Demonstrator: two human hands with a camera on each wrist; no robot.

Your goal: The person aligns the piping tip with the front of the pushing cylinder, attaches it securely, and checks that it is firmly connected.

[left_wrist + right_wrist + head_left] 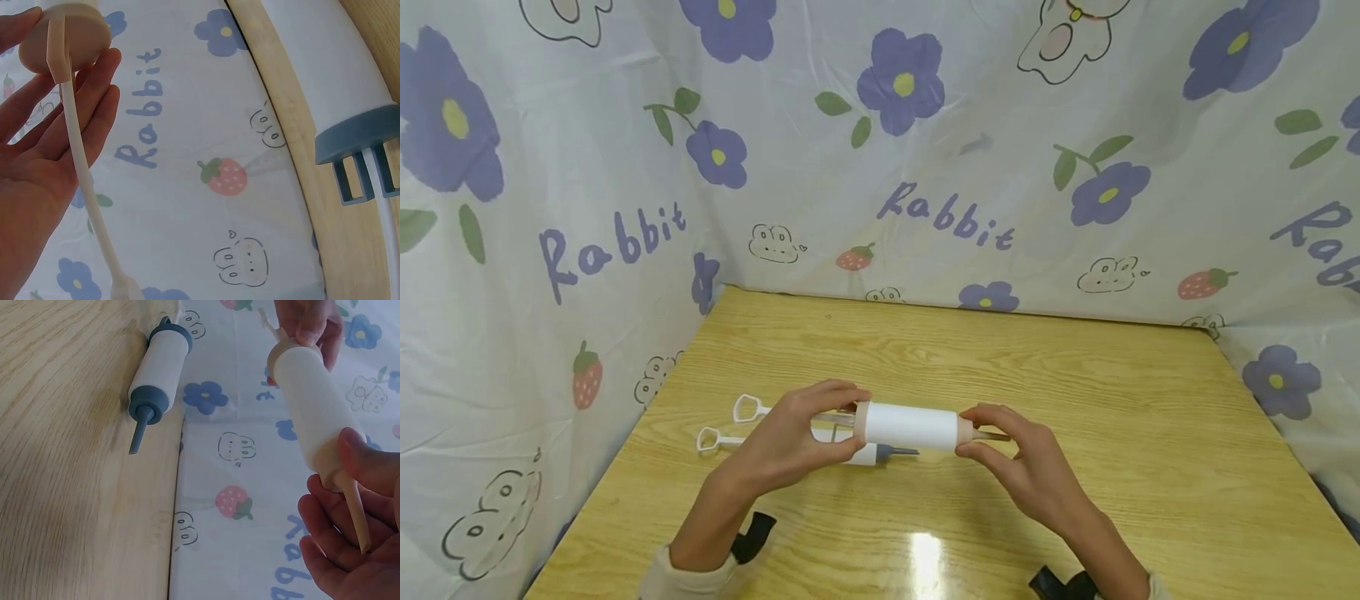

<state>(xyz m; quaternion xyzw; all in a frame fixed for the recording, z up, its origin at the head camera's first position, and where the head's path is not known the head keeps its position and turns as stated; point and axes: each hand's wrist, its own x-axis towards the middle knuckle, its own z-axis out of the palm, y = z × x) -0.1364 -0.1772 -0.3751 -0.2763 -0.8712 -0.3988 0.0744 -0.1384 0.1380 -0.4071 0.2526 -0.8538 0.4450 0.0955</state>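
Note:
A large plastic syringe with a white barrel (912, 426) is held level between my hands above the table. At its plunger end, my left hand (790, 435) grips the beige collar with thumb and fingers. The right hand (1028, 460) pinches the beige cap at the other end, and the slim beige nozzle (356, 515) points out past its fingers. In the left wrist view, the white plunger rod (81, 150) runs out of the beige collar (84, 40). A second syringe (863, 455), with blue-grey end caps, lies on the table behind the left hand, partly hidden by it.
The wood-grain table (1075, 383) carries the second syringe. A white cloth (820, 192) printed with flowers and rabbits hangs along its back and sides. Black straps (754, 537) sit near both wrists.

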